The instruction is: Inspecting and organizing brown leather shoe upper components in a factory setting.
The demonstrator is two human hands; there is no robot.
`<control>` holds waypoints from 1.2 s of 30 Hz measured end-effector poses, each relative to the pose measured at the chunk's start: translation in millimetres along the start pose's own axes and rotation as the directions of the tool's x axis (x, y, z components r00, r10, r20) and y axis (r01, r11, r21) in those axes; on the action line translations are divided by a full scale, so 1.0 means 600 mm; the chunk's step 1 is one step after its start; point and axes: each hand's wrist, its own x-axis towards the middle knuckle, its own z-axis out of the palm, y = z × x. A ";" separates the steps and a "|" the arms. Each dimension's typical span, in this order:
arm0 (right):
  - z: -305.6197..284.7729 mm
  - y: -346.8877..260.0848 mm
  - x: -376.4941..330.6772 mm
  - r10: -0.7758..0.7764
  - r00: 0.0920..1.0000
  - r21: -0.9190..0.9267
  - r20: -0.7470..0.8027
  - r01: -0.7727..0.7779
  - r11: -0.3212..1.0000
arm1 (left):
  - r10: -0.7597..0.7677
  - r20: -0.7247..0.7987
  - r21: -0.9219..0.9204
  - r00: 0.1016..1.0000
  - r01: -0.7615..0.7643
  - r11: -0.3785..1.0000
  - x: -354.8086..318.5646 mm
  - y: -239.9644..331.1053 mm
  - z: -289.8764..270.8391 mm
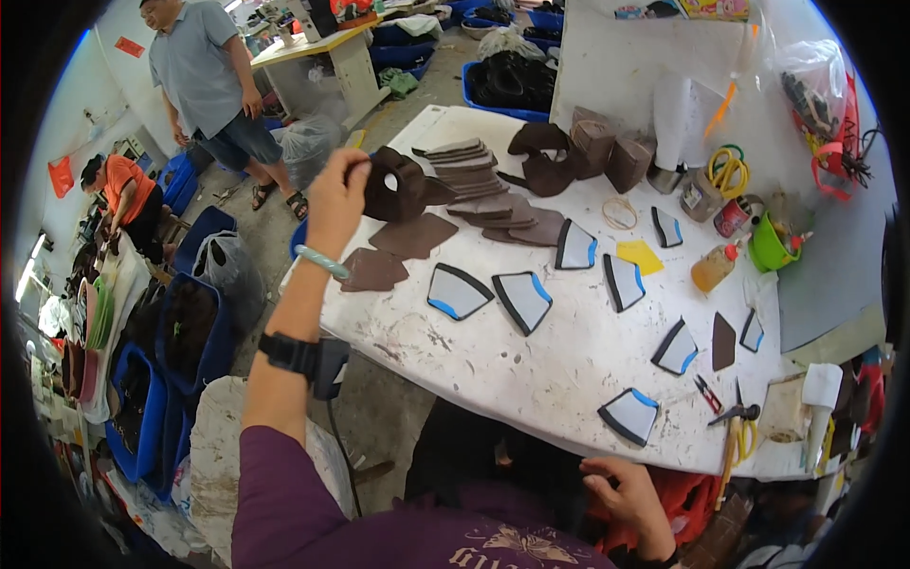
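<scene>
My left hand (338, 190) is raised over the table's left edge, its fingers curled together beside a dark brown coiled strip (406, 190); what they pinch, if anything, is hidden. Below that wrist lie flat brown pieces (374, 270). My right hand (626, 491) is low by the table's front edge, fingers loosely apart and holding nothing visible. Nearest to it is a grey fan-shaped piece (629, 417) with black edging and a blue strip. Several similar pieces are spread across the white table (455, 351), one beside a yellow square (641, 256).
Stacked brown pieces (463, 169) and a second dark coil (545, 161) sit at the back. A glue bottle (713, 269), green bucket (773, 245), red-handled cutters (708, 394) and a hammer (737, 413) occupy the right side. Two people and blue bins (142, 412) are to the left.
</scene>
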 end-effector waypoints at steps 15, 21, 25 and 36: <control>-0.046 -0.015 0.064 -0.398 0.875 -0.446 -0.275 0.251 0.859 | -0.219 0.694 -0.289 0.686 0.544 0.788 -0.257 0.170 0.092; -0.078 0.033 0.042 -0.371 0.791 -0.524 -0.487 0.076 0.849 | -0.029 0.648 -0.079 0.761 0.105 0.991 -0.277 0.169 0.124; -0.077 0.048 0.050 -0.361 0.832 -0.568 -0.421 0.069 0.820 | 0.116 0.481 -0.117 0.869 -0.067 0.991 -0.282 0.187 0.106; -0.081 0.044 0.081 -0.257 0.927 -0.590 -0.273 0.050 0.806 | -0.052 0.233 -0.032 0.971 0.061 0.998 -0.336 0.176 0.005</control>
